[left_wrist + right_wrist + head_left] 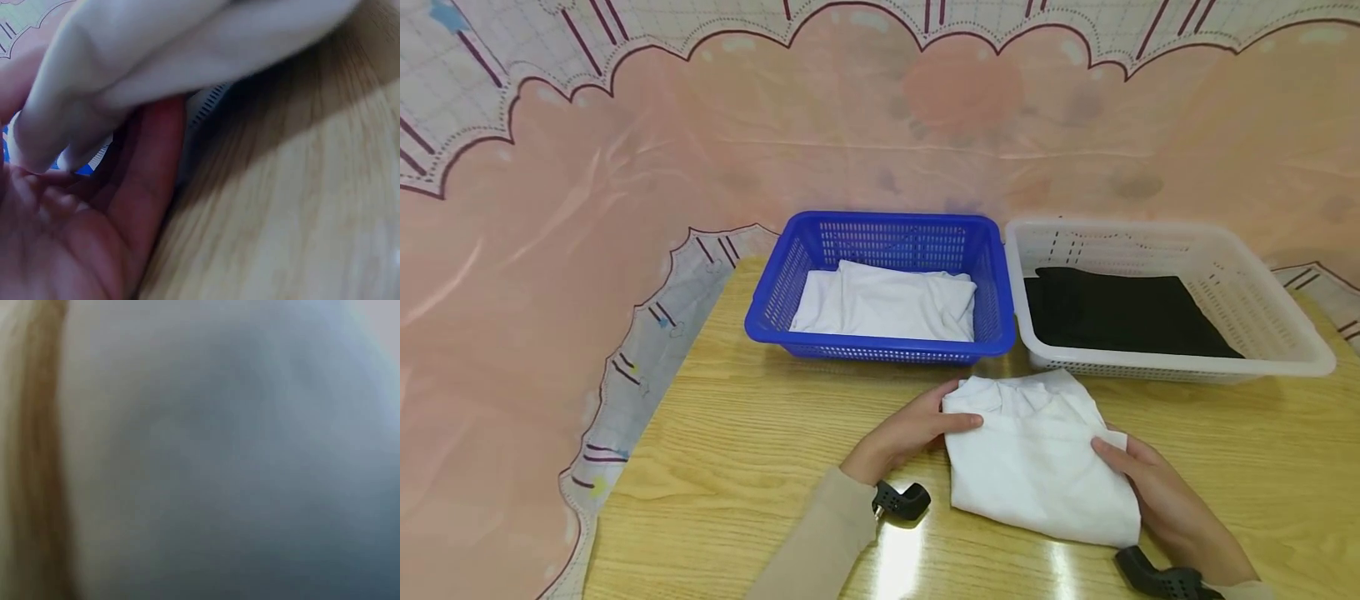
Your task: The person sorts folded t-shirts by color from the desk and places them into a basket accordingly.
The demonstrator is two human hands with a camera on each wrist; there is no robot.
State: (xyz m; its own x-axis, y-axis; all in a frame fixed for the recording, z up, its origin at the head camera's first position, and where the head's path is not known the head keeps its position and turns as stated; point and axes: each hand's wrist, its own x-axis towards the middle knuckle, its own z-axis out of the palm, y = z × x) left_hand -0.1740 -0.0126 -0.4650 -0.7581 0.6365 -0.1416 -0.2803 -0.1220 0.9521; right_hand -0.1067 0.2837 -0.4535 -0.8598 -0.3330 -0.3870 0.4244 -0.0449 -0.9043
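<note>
A folded white cloth (1037,458) is held between both hands in front of the baskets, slightly tilted. The left hand (917,425) grips its left edge, thumb on top and fingers beneath. At the cloth's right edge the right hand (1165,492) pinches it, thumb on top. In the left wrist view the left hand (94,231) has its fingers under the pale cloth (156,56), just above the wood. White cloth (219,450) fills most of the right wrist view, blurred, and the right hand cannot be made out there.
Behind the hands, a blue basket (880,339) contains folded white cloth (895,304). Beside it on the right, a white basket (1180,364) holds folded black cloth (1127,315). Both stand on a wooden table (722,467) before a patterned pink sheet (700,150).
</note>
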